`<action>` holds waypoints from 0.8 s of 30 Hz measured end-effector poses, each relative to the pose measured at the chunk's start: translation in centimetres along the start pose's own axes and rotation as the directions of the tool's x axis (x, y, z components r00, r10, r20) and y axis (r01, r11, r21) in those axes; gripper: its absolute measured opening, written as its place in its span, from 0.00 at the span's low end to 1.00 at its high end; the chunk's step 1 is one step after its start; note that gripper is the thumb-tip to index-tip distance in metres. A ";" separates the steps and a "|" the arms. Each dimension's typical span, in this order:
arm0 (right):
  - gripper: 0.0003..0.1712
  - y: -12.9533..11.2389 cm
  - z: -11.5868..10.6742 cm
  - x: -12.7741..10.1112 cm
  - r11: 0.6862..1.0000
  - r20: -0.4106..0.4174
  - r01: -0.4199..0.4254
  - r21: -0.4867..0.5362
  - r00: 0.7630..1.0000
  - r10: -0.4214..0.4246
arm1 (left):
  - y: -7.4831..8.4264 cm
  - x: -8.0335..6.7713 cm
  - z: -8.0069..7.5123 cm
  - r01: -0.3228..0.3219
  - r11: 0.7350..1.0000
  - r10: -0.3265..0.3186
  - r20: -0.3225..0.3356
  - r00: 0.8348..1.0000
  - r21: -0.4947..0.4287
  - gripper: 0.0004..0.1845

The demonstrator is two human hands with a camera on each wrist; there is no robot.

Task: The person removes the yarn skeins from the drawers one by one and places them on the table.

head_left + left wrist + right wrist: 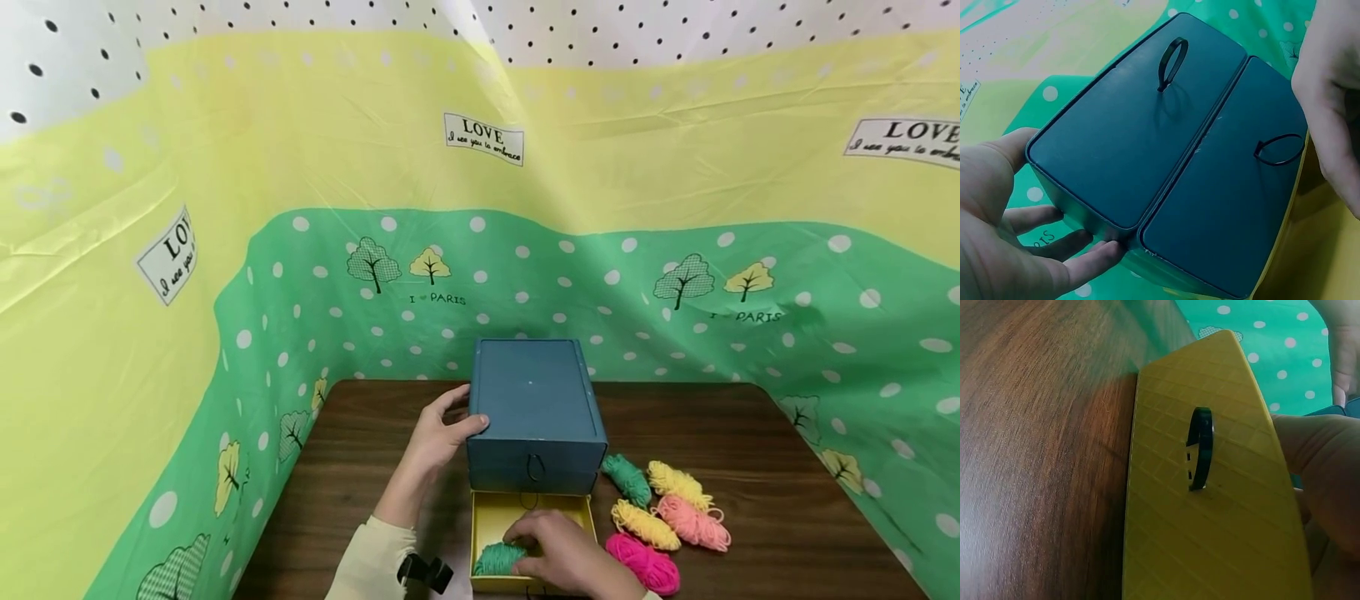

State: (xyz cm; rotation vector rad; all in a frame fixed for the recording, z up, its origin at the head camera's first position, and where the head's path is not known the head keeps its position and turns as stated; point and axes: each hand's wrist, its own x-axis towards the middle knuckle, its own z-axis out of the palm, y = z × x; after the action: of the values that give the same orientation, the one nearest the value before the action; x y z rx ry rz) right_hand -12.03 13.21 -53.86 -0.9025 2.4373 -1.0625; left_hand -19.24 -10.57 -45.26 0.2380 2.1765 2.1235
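Note:
A dark blue drawer box (536,404) stands on the brown table (787,517). My left hand (448,429) grips its left side, thumb on the top edge; the left wrist view shows this hand (1004,206) beside the box's two blue drawer fronts (1147,137) with black loop pulls. The lowest drawer, yellow (491,517), is pulled out toward me. My right hand (558,554) reaches into it and holds a green yarn bundle (497,558). The right wrist view shows the yellow drawer front (1210,506) with its black loop pull (1200,449) and part of my right hand (1325,481).
Several yarn bundles lie right of the box: green (626,477), two yellow (678,483), pink (693,523) and magenta (647,564). A green and yellow patterned sheet (300,275) walls the table on the left, back and right.

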 end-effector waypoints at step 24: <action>0.11 0.2 0.6 0.7 0.998 -0.033 0.001 0.059 0.999 0.001 | 0.0 -0.3 -0.5 0.006 1.000 -0.006 0.048 0.999 0.005 0.34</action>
State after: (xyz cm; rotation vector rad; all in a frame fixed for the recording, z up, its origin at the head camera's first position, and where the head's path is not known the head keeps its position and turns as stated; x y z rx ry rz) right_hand -12.29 12.53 -54.44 -0.8727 2.4188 -1.1509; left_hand -19.04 -11.07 -45.29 0.2797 2.1533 2.0879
